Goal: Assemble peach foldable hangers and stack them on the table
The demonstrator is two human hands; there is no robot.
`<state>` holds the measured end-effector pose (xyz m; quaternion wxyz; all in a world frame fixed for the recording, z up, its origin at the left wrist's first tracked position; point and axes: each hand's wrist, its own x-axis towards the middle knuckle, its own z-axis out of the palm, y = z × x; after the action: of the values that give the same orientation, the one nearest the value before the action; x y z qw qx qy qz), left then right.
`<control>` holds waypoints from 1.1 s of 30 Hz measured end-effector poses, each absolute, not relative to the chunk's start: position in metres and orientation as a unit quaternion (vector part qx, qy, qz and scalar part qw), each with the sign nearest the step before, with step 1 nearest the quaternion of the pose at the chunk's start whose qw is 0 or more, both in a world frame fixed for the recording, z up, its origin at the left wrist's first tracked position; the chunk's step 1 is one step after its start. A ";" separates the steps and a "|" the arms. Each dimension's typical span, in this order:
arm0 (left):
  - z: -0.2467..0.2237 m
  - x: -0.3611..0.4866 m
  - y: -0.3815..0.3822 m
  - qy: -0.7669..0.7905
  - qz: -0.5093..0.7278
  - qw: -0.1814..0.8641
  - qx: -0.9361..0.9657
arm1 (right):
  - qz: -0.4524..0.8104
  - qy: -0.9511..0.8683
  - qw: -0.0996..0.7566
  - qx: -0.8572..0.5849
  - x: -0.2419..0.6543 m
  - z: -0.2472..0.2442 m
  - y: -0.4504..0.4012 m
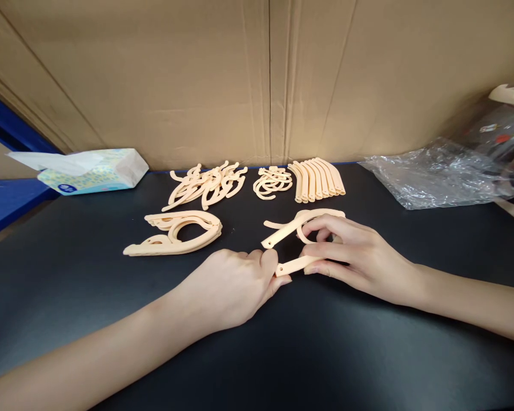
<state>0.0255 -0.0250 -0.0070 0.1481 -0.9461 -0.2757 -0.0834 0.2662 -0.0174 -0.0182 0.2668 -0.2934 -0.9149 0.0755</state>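
Note:
My left hand (240,285) is closed near the middle of the black table, its thumb and fingers pinched at the left end of a short cream plastic arm (294,265). My right hand (355,251) grips the other end of that arm between thumb and finger. Its other fingers reach to a second cream arm (289,228) and a curved hook piece (302,233) just behind. Each arm shows a small hole at its left end. To the left lie folded cream hangers (184,246), side by side. What my left fingertips hold is partly hidden.
Along the back of the table (257,365) lie loose cream arms (209,184), a pile of hooks (272,181) and a row of arms (319,180). A tissue pack (107,171) sits back left, clear plastic bags (432,174) back right. Cardboard (175,74) stands behind.

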 end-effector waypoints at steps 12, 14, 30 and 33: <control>-0.004 0.027 -0.031 -0.291 -0.068 0.240 -0.924 | 0.098 -0.915 0.259 -0.294 0.265 -0.013 -0.019; -0.003 0.027 -0.032 -0.290 -0.069 0.244 -0.923 | 0.101 -0.915 0.260 -0.291 0.265 -0.013 -0.019; -0.003 0.027 -0.029 -0.283 -0.097 0.200 -0.933 | 0.059 -0.922 0.259 -0.283 0.263 -0.013 -0.019; -0.004 0.028 -0.030 -0.287 -0.116 0.192 -0.931 | 0.054 -0.923 0.256 -0.282 0.263 -0.012 -0.019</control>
<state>0.0279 -0.0297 -0.0040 0.1921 -0.9313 -0.2870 -0.1156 0.2626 -0.0195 -0.0123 0.2564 -0.2823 -0.9228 0.0537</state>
